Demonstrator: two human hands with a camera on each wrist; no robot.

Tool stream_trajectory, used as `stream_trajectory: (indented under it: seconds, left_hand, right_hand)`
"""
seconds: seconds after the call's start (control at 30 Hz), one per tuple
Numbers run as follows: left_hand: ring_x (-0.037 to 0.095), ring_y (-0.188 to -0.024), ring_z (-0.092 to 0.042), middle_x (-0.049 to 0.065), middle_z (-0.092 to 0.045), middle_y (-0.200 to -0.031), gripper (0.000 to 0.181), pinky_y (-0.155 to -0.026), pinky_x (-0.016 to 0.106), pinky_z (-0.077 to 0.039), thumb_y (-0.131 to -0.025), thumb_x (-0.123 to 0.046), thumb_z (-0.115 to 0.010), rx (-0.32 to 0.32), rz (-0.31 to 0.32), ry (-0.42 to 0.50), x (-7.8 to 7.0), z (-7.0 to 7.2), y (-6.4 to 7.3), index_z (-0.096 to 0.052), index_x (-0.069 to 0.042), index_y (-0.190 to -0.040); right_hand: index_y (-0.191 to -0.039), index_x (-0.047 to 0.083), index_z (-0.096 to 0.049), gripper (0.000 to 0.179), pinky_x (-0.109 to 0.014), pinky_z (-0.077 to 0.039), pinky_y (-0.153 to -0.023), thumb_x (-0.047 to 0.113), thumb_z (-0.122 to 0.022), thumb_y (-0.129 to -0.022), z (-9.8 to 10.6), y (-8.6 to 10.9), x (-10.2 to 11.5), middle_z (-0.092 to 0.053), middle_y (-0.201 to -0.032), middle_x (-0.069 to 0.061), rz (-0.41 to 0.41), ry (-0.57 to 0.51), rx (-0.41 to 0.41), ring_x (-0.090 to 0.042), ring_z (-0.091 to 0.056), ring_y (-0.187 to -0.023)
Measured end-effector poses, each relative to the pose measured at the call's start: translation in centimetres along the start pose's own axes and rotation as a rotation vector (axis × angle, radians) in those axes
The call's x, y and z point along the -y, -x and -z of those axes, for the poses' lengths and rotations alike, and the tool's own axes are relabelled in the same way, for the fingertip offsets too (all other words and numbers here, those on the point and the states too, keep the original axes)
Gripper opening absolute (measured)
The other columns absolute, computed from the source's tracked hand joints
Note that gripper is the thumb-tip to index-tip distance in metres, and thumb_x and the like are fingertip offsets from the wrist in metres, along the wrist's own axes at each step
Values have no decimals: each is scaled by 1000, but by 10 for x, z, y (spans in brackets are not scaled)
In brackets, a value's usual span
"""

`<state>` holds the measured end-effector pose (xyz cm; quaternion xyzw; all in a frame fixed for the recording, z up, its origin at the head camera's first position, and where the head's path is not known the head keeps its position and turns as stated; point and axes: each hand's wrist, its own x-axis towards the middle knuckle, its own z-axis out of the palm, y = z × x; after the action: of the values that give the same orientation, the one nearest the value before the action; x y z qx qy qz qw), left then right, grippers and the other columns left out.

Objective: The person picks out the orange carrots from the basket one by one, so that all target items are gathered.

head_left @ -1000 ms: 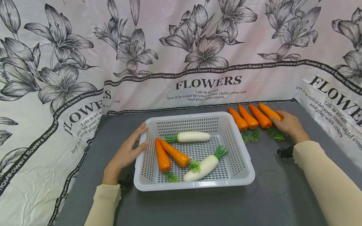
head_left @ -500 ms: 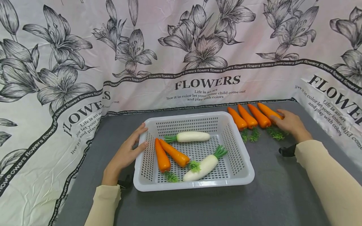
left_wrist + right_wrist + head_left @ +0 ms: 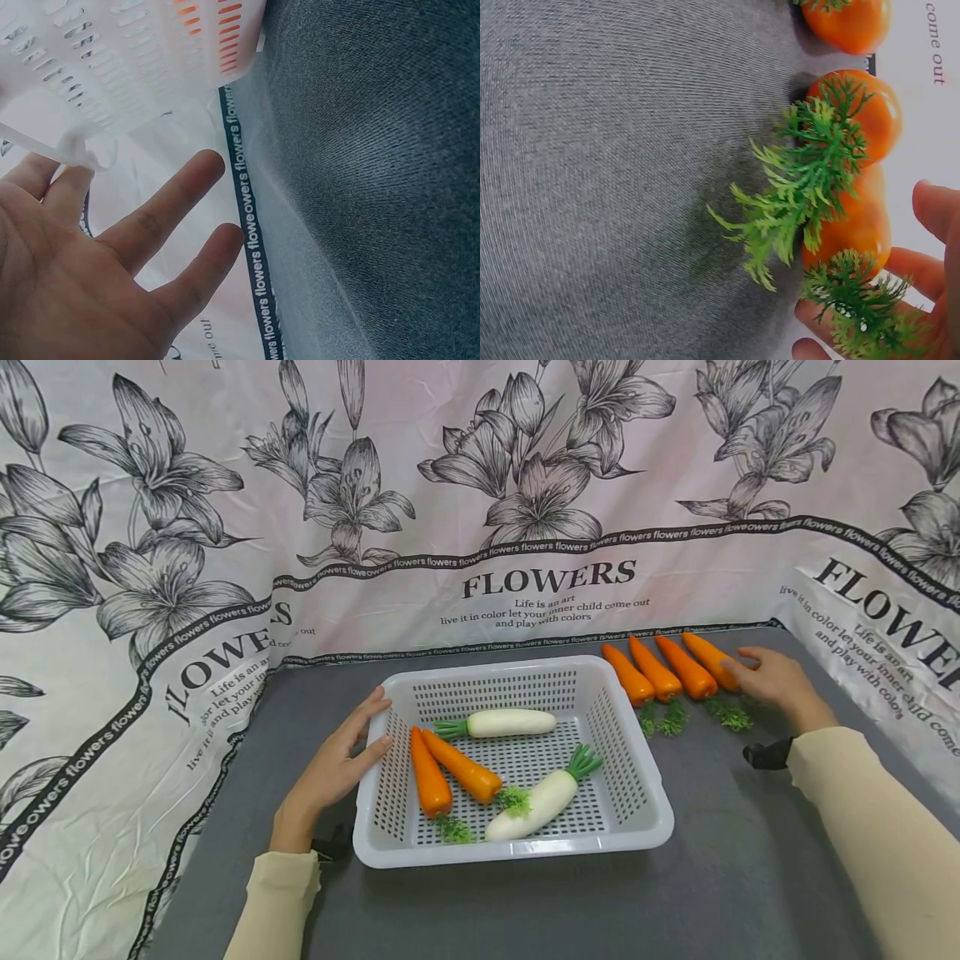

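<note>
In the head view my left hand (image 3: 337,764) rests at the left rim of a white perforated plastic basket (image 3: 517,852). Its fingers look straight; the left wrist view shows two of them (image 3: 176,199) extended below the basket wall. My right hand (image 3: 776,683) is beside the rightmost carrot (image 3: 707,658) of a row on the table, fingers loosely bent and thumb apart. From the right wrist camera, fingertips (image 3: 817,315) show by the carrot's leafy end; whether they touch it is unclear. Inside the basket lie two carrots (image 3: 430,777) and two white radishes (image 3: 512,722).
Several orange carrots (image 3: 654,668) lie side by side right of the basket, green tops toward me. Dark grey cloth (image 3: 720,877) covers the table. A white flower-printed curtain (image 3: 375,602) hangs behind and along both sides.
My right hand has drawn back slightly to the right from the rightmost carrot, its fingers loosening. The left hand and the basket stay put apart from a slight camera shift.
</note>
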<state>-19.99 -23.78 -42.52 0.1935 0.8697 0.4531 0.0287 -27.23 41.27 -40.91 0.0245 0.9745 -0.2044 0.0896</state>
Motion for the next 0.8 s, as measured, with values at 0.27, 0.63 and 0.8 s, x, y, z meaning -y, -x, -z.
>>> stream_trajectory:
  seconds: [0.27,0.63,0.8]
  left_hand:
    - [38,-112,-59,-8,-16,-172,60,-63,28,-62,-103,-31,-59,-3,10,1,1,1,0,-36,-27,-158]
    - [37,-112,-59,-8,-16,-172,61,-65,28,-62,-103,-33,-58,-6,17,-18,-2,1,1,-35,-28,-159]
    - [37,-112,-60,-8,-15,-172,61,-66,27,-62,-103,-33,-59,-2,15,-16,-2,0,1,-35,-28,-159]
  right_hand:
    - [-146,-12,-38,76,-72,-41,-98,52,-32,-106,3,3,-1,-46,-138,-43,3,34,-17,-61,-45,-122]
    - [-144,-7,-44,81,-86,-19,-94,59,-54,-97,-1,4,-3,-48,-139,-41,-40,71,-83,-63,-41,-120]
    - [-142,-9,-45,80,-88,-17,-94,55,-60,-96,-3,3,-7,-47,-139,-42,-29,82,-77,-63,-41,-120]
